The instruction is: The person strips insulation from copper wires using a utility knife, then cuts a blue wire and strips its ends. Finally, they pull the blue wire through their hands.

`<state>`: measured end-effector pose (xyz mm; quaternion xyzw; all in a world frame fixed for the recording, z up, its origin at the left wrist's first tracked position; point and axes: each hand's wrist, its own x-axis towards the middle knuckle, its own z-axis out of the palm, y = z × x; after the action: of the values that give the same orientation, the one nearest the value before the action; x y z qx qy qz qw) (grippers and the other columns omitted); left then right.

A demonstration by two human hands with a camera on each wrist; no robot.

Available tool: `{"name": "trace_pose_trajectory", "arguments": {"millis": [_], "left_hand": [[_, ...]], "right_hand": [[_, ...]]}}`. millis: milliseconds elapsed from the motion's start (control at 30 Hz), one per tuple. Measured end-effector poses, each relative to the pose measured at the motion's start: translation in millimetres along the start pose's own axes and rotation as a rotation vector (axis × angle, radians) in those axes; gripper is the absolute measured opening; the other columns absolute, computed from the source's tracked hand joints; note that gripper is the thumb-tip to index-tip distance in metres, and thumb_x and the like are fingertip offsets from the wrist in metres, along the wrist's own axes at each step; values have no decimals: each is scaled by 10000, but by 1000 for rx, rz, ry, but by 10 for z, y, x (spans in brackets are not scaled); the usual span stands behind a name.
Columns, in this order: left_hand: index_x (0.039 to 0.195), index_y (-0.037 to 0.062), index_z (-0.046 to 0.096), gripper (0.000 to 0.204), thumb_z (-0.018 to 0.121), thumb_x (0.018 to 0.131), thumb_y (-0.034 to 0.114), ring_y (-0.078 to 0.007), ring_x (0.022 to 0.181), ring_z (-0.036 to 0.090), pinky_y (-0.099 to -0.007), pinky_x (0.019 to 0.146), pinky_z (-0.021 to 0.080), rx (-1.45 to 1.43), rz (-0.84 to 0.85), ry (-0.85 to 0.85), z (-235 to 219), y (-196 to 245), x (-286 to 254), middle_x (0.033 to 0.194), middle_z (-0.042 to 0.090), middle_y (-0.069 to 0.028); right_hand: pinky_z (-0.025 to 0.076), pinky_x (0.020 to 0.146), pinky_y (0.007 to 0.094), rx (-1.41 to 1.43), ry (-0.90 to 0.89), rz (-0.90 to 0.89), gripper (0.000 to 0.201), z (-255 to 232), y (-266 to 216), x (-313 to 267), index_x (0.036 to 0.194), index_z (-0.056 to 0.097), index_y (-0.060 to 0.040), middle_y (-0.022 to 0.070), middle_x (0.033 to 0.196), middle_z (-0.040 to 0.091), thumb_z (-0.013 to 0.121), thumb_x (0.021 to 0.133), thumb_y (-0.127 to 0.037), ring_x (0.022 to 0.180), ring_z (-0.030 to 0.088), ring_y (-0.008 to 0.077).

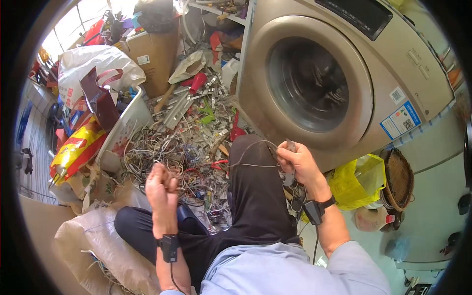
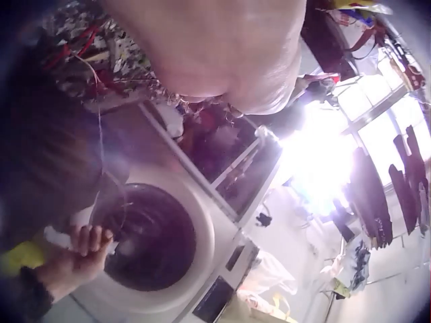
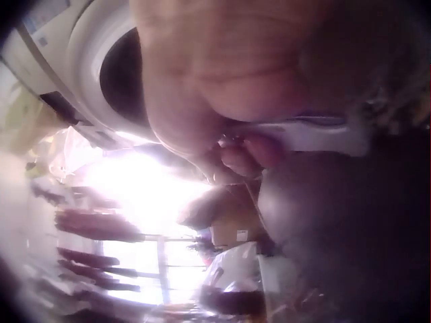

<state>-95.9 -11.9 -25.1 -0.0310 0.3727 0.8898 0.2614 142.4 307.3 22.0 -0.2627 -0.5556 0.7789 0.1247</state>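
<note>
My right hand (image 1: 301,164), in front of the washing machine, grips a flat grey piece (image 1: 289,178) that sticks out above and below the fist. A thin wire (image 1: 250,165) loops from this hand across the right knee. Over the tangle of wires (image 1: 162,152), my left hand (image 1: 163,191) is raised with its fingers curled; I cannot tell whether it pinches something small. In the left wrist view the wire (image 2: 100,128) runs from the right hand (image 2: 79,259) up towards the scrap. Red-handled pliers (image 1: 219,164) lie in the scrap between the hands.
The washing machine (image 1: 314,142) stands at right, close to the right hand. A white tub (image 1: 130,125) full of bags is at left, with a cardboard box (image 1: 155,61) behind it. Metal scrap (image 1: 196,105) covers the floor. A woven sack (image 1: 103,241) lies beside the left knee; a yellow bag (image 1: 351,182) sits at right.
</note>
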Motion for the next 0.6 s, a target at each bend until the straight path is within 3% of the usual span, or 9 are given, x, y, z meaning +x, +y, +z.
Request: {"name": "trace_pose_trajectory", "arguments": {"millis": [67,200,267,300,333,433,533,600], "left_hand": [[801,132,550,272,594,1066,172,-37,483,249,-228,418,188,125,69,108,-122,154,27,623,316,96],[892,86,655,173,638,1042,171,-6,465,294,-212,399,189,329,96,121,-289,208,41,621,429,94],[939,36,695,169,667,1019,182,-18,515,414,-224,443,294,708,87,120,-291,192,37,659,525,75],[964,-7,725,194,691,990,182,-46,620,529,-240,549,410,875,148,68,-281,184,53,721,620,40],[964,-7,725,194,691,990,182,-46,620,529,-240,549,410,877,144,71,-270,165,61,721,620,40],[939,-15,738,186,684,971,160,-56,710,573,-238,641,466,1227,277,26,-155,45,91,776,680,14],[948,-9,733,207,653,986,178,-88,710,614,-284,643,497,1276,233,-89,42,-209,74,785,725,-34],[951,-1,722,208,626,999,177,-151,690,647,-329,655,516,1290,275,-137,13,-514,138,801,744,-96]], "right_hand": [[337,467,237,5,2,-4,155,-112,-15,-32,896,614,-70,-4,699,569,705,973,-169,519,448,67],[330,469,237,-18,75,7,142,-288,-8,-71,888,614,-75,-19,689,552,696,970,-158,522,443,65],[330,471,234,-76,107,-35,138,-316,7,-74,888,621,-74,-25,690,548,704,960,-158,526,445,62],[339,473,234,-108,103,-34,129,-333,9,-74,900,634,-71,-33,691,555,707,956,-162,537,461,55],[339,473,234,-108,103,-29,129,-344,13,-83,900,634,-71,-33,691,555,707,956,-162,537,461,55],[338,484,235,-285,90,-47,132,-328,59,-91,897,658,-58,-38,686,566,698,959,-169,547,459,45],[381,528,247,-530,138,-35,153,-305,152,-55,903,683,-30,-30,694,597,681,959,-172,588,495,50],[436,576,245,-747,145,-123,147,-302,262,-18,951,693,-17,-23,709,604,679,947,-163,639,542,51]]}}
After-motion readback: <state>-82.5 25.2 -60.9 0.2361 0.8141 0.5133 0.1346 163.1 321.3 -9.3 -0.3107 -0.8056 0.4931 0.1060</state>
